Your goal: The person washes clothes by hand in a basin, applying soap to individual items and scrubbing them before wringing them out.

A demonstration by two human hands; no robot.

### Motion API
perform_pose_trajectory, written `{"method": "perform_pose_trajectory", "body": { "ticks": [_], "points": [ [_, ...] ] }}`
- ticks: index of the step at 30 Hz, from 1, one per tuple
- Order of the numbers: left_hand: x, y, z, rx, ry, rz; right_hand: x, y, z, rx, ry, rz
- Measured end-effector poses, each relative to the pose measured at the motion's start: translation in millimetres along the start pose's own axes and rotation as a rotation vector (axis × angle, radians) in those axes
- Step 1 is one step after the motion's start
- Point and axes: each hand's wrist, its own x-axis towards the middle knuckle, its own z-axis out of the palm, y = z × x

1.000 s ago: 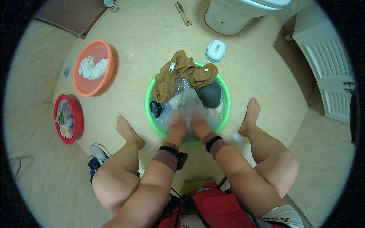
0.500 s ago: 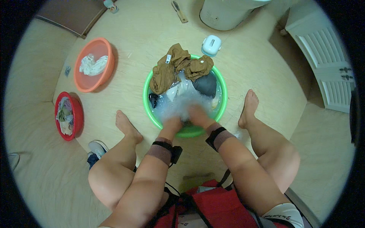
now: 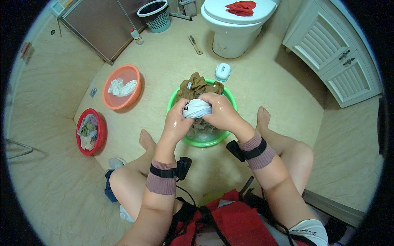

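- Floor (image 3: 172, 65): beige tile; everything below is placed relative to the green basin.
- Cabinet (image 3: 332, 53): white, louvred doors, well to the right of and beyond the green basin.
- Toilet (image 3: 234, 28): white, lid down, red cloth (image 3: 242, 7) on the lid; straight beyond the basin.
- Green basin (image 3: 230, 102): round, on the floor between the person's bare feet, sudsy water and wet laundry inside.
- Orange basin (image 3: 137, 84): left of and slightly beyond the green basin, a white cloth inside.
- Red basin (image 3: 100, 131): further left and nearer the person, mixed clothes inside.
- Mesh waste bin (image 3: 154, 14): far beyond, left of the toilet.
- Brown garment (image 3: 197, 84): draped over the green basin's far rim, partly inside.
- Right hand (image 3: 219, 110): above the basin centre, wet, fingers curled tight over the right end of the white garment.
- Left hand (image 3: 176, 121): above the basin's left half, wet, fingers bunched and pinching the garment's left end.
- White garment (image 3: 198, 108): small wadded piece, lifted clear of the water, directly over the basin. Long axis runs left-right, spanning both hands; it sits between the fingertips, equally near each hand, right hand covering more of it.
- Soap box (image 3: 222, 71): white and pale blue, just beyond the basin's far rim.
- Scrub brush (image 3: 195, 44): on the floor between the basin and the toilet.
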Motion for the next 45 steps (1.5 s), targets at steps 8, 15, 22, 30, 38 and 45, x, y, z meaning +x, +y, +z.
{"method": "perform_pose_trajectory", "body": {
  "ticks": [8,15,22,30,38,45],
  "points": [
    [14,-122,65,0.379,-0.026,0.008,-13,119,75,-0.196,-0.066,0.131],
    [-1,-174,124,0.757,-0.485,-0.378,-64,218,156,-0.658,-0.458,0.194],
    [-6,-229,149,0.692,-0.503,-0.383,-57,223,168,-0.574,-0.822,0.432],
    [-19,-245,175,0.729,-0.773,-0.369,-93,246,186,-0.571,-0.727,0.439],
    [-12,-204,131,0.592,-0.163,-0.049,-58,226,144,-0.328,-0.169,0.165],
    [4,-66,35,0.133,-0.101,0.024,-9,52,35,-0.121,-0.162,0.125]
  ]
}}
